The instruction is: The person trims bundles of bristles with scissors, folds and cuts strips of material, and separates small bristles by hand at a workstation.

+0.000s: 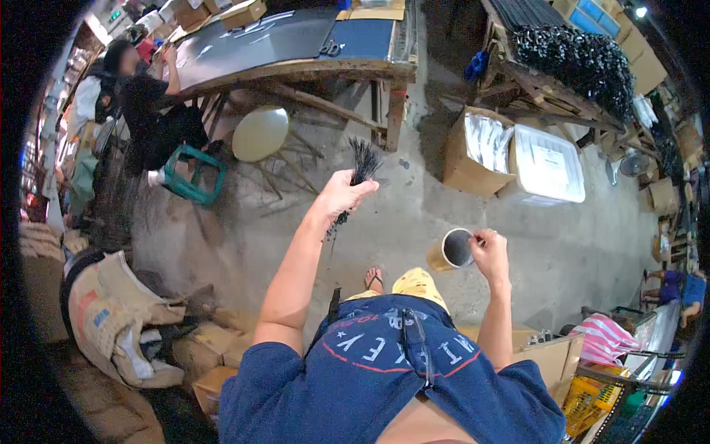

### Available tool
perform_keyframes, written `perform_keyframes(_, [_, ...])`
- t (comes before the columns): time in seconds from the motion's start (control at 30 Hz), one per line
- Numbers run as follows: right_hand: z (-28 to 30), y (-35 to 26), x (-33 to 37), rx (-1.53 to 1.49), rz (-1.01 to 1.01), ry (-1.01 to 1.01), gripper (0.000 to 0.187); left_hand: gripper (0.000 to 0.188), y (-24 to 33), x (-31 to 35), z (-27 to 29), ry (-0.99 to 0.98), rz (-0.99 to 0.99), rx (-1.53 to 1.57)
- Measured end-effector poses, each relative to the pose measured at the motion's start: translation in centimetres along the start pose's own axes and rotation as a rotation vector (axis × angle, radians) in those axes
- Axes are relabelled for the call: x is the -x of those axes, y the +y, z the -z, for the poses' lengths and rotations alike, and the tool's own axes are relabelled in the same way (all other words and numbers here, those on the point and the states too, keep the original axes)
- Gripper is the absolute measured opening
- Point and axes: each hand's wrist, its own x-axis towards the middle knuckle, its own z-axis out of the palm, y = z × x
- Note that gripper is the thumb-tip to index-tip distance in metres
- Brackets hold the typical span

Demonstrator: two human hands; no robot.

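In my left hand (344,198), held out ahead of me, is a bundle of thin black strands (364,159). The strands fan out above my fist, and a few darker ends hang below it. My right hand (489,255) pinches the rim of a beige cylindrical container (438,258), which tilts so its dark inside shows. Whether anything lies at its bottom I cannot tell.
A long worktable (281,63) with scissors (330,49) stands ahead, a seated person (148,96) at its left. Nearby are a round stool (260,134) and a green stool (194,175). Right: a cardboard box (462,159), a plastic bin (546,166), black strands (573,63) heaped on a rack.
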Motion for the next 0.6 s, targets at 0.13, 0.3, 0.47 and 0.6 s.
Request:
perform_keyframes(0.13, [-1.9, -1.1, -7.3, -0.029, 0.009, 0.076, 0.014, 0.019, 3.5, -7.2, 3.9, -0.002, -0.053, 0.042])
perform_keyframes(0.3, [-3.3, -1.6, -17.6, -0.007, 0.062, 0.095, 0.013, 0.016, 5.9, -15.8, 7.9, -0.003, -0.089, 0.101])
perform_keyframes(0.47, [-4.1, -2.8, -31.4, 0.005, -0.037, 0.064, 0.011, 0.016, 10.0, -23.6, 11.6, 0.077, -0.076, 0.158])
perform_keyframes(0.6, [-5.6, -5.5, -43.8, -0.024, 0.160, 0.105, 0.013, 0.016, 13.7, -29.9, 16.0, 0.127, -0.079, 0.162])
